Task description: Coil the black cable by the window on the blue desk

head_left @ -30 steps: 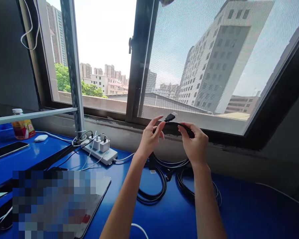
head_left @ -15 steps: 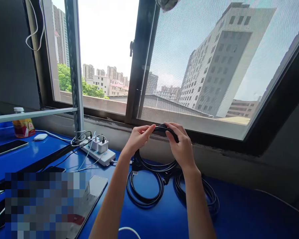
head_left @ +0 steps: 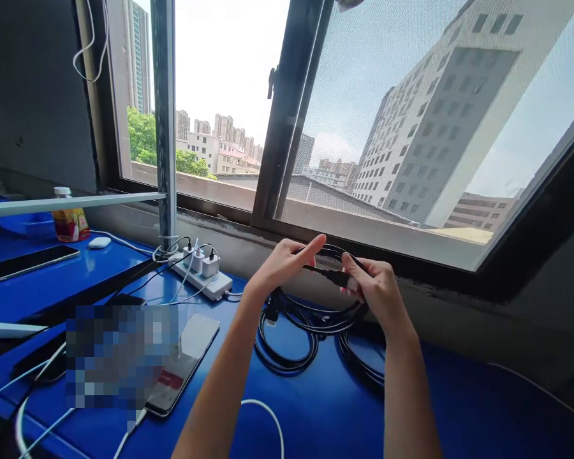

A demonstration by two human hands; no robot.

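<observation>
Both hands are raised over a blue table point(head_left: 316, 414), in front of the window sill. My left hand point(head_left: 282, 266) grips the top of a loop of black cable point(head_left: 316, 315), with the forefinger stretched out. My right hand point(head_left: 375, 288) pinches the cable's plug end point(head_left: 337, 277) and holds it against the loop. The coil hangs down from both hands. Two more black cable coils lie on the table below, one at the left point(head_left: 287, 347) and one at the right point(head_left: 363, 363).
A white power strip point(head_left: 201, 279) with chargers sits at the left near the sill. A phone point(head_left: 184, 363) lies beside a blurred patch, with white cables point(head_left: 263, 424) trailing near the front edge. Farther left are another phone point(head_left: 26, 262), a white mouse point(head_left: 99, 242) and a bottle point(head_left: 69, 220).
The plug end, first sticking up above my hands, has been brought down against the loop. My hands have lowered slightly, and the view has swung left.
</observation>
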